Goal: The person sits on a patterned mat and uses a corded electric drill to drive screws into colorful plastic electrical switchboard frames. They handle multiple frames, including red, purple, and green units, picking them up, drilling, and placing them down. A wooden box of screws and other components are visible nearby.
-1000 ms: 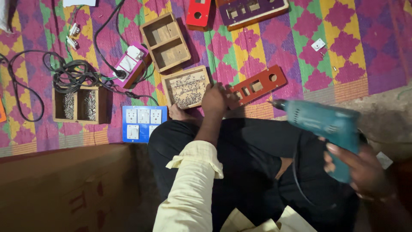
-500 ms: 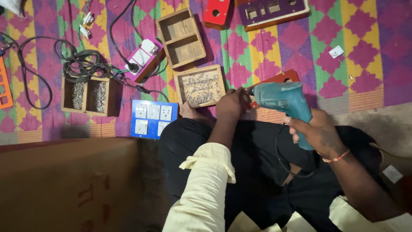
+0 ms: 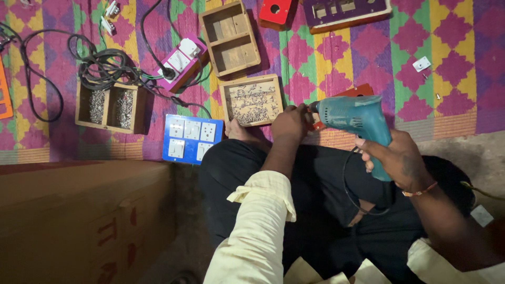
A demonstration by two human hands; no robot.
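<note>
View from the head camera, looking down at a seated person's lap and a patterned mat (image 3: pixel 463 47). We see the right hand (image 3: pixel 400 160) clenched around the handle of a teal drill (image 3: pixel 355 118), whose nose points left, across the lap. The left hand (image 3: pixel 289 123) is closed at the drill's tip, fingers curled over something too small for us to make out; whether it grips the chuck or a part we cannot tell. Just behind the drill lies a red plate (image 3: pixel 357 90), mostly hidden by it. Beside the left hand, on the mat, sits a shallow wooden tray (image 3: pixel 251 100) of small screws. A blue switch board (image 3: pixel 191 138) lies near the left knee, a two-bin box (image 3: pixel 109 107) of screws farther left, and a cardboard box (image 3: pixel 84 221) fills the lower left.
</note>
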